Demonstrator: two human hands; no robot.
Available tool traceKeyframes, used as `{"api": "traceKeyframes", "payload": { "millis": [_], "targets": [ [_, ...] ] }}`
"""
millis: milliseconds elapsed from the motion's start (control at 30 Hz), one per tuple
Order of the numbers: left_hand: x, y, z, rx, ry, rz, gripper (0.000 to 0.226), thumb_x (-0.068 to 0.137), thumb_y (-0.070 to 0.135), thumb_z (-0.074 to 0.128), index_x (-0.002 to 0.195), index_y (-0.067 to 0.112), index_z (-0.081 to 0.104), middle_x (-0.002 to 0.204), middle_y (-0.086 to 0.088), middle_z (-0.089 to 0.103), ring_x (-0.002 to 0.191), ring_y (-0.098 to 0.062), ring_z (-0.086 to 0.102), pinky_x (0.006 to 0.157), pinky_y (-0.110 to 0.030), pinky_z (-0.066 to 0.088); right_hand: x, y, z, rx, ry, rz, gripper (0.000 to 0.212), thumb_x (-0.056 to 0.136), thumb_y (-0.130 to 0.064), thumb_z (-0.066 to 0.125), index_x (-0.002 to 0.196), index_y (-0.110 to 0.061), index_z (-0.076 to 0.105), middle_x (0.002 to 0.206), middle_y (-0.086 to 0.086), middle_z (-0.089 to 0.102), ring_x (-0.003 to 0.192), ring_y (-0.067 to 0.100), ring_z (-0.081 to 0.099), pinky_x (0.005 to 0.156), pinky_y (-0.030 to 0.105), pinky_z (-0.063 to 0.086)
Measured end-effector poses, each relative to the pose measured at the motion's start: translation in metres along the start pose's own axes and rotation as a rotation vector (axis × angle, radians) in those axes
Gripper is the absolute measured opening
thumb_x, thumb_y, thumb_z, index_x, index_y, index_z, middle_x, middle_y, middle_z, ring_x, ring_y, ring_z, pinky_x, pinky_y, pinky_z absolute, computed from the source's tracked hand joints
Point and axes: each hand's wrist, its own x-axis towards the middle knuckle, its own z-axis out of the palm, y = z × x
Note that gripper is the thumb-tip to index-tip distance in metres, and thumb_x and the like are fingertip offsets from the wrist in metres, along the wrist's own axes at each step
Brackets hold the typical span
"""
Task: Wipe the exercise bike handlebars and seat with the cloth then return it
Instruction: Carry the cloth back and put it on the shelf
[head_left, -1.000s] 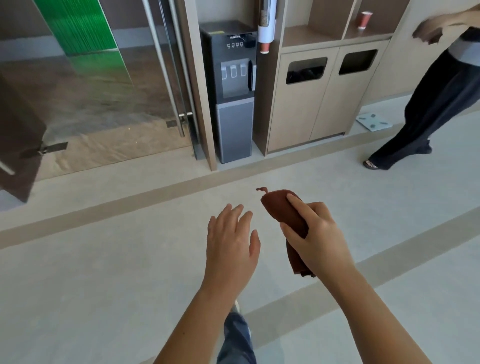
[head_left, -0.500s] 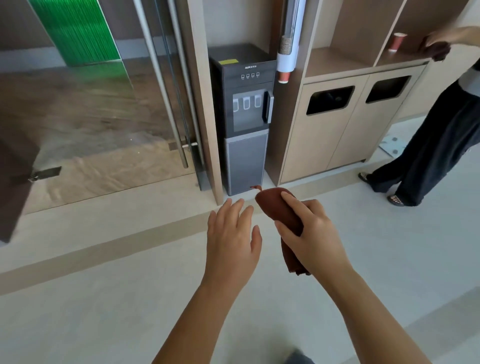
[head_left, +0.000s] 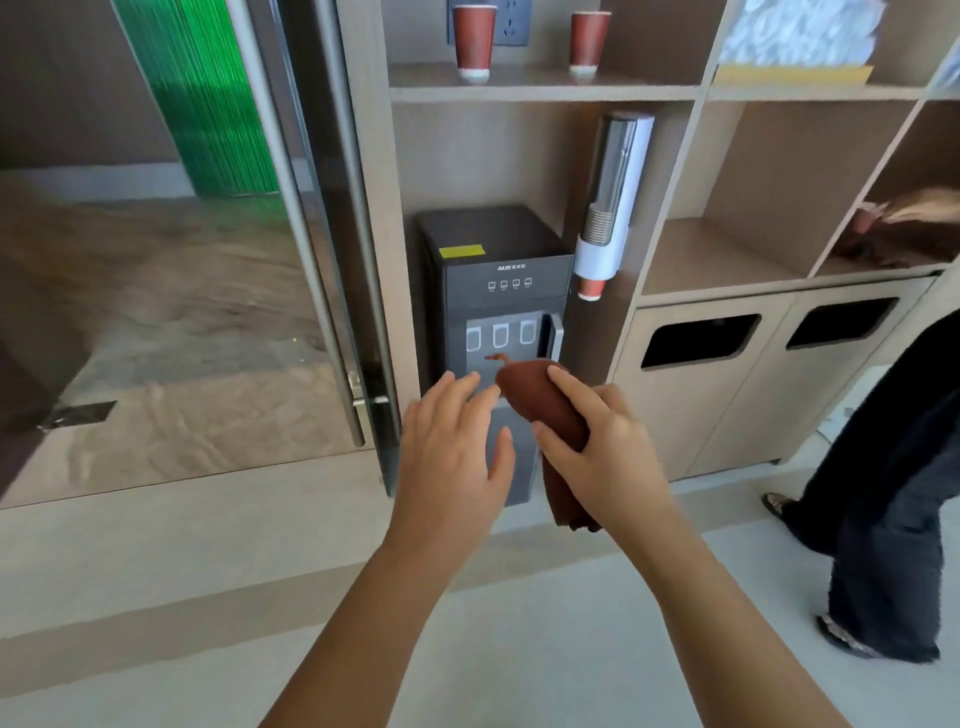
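My right hand (head_left: 605, 452) grips a bunched dark red-brown cloth (head_left: 540, 402), held at mid-frame with its lower end hanging below the fist. Just to its left my left hand (head_left: 454, 457) is flat and empty, fingers spread, not touching the cloth. Both hands are in front of a dark water dispenser (head_left: 493, 291). No exercise bike is in view.
A wooden shelf unit (head_left: 727, 260) with open cubbies and two bin slots stands behind the dispenser; a cup holder (head_left: 608, 208) hangs beside it and two red cups (head_left: 472, 41) stand above. A glass door (head_left: 182, 260) is at left. Another person (head_left: 893, 493) stands at right, reaching into a cubby.
The view has moved closer to the dispenser and shelves and tilted up. My hands keep the same pose with the cloth. The other person has stepped closer to the shelf unit.
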Motion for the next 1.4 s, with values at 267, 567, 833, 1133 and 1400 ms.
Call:
{"api": "traceKeyframes", "payload": {
  "millis": [267, 567, 833, 1133, 1400],
  "targets": [
    [0.153, -0.021, 0.024, 0.008, 0.111, 0.049, 0.035, 0.087, 0.019, 0.054, 0.120, 0.006, 0.057, 0.127, -0.012, 0.054, 0.124, -0.030, 0.041, 0.104, -0.040, 0.025, 0.160, 0.021, 0.011, -0.038, 0.042, -0.110, 0.056, 0.084, -0.035, 0.059, 0.136, -0.029, 0.038, 0.111, 0.003, 0.048, 0.081, 0.011, 0.044, 0.075, 0.022, 0.038],
    [0.315, -0.056, 0.032, 0.014, 0.173, 0.211, 0.036, 0.089, 0.021, 0.052, 0.122, 0.006, 0.055, 0.129, -0.013, 0.053, 0.127, -0.031, 0.039, 0.106, -0.054, 0.029, 0.316, 0.010, 0.024, -0.036, 0.136, -0.171, 0.056, 0.085, -0.036, 0.058, 0.137, -0.029, 0.037, 0.115, 0.004, 0.049, 0.088, 0.011, 0.045, 0.077, 0.021, 0.040],
    [0.412, -0.078, 0.032, 0.041, 0.272, 0.295, 0.038, 0.084, 0.020, 0.050, 0.118, 0.005, 0.058, 0.125, -0.014, 0.056, 0.124, -0.034, 0.042, 0.103, -0.055, 0.031, 0.409, -0.001, 0.015, -0.038, 0.257, -0.239, 0.055, 0.084, -0.032, 0.061, 0.135, -0.031, 0.042, 0.109, 0.005, 0.052, 0.089, 0.014, 0.049, 0.079, 0.022, 0.039],
    [0.484, -0.074, 0.047, 0.100, 0.341, 0.278, 0.033, 0.084, 0.014, 0.058, 0.116, 0.004, 0.059, 0.124, -0.016, 0.056, 0.124, -0.036, 0.043, 0.102, -0.058, 0.030, 0.501, -0.005, -0.019, -0.072, 0.327, -0.357, 0.053, 0.082, -0.030, 0.063, 0.132, -0.030, 0.045, 0.101, 0.001, 0.048, 0.092, 0.017, 0.051, 0.077, 0.018, 0.033],
    [0.532, -0.066, 0.065, 0.191, 0.346, 0.229, 0.038, 0.086, 0.020, 0.057, 0.122, 0.009, 0.055, 0.132, -0.013, 0.051, 0.128, -0.030, 0.038, 0.107, -0.047, 0.018, 0.574, 0.004, -0.017, -0.268, 0.159, -0.273, 0.054, 0.086, -0.034, 0.058, 0.136, -0.029, 0.039, 0.117, 0.011, 0.049, 0.099, 0.030, 0.055, 0.080, 0.030, 0.042]
  ]
}}
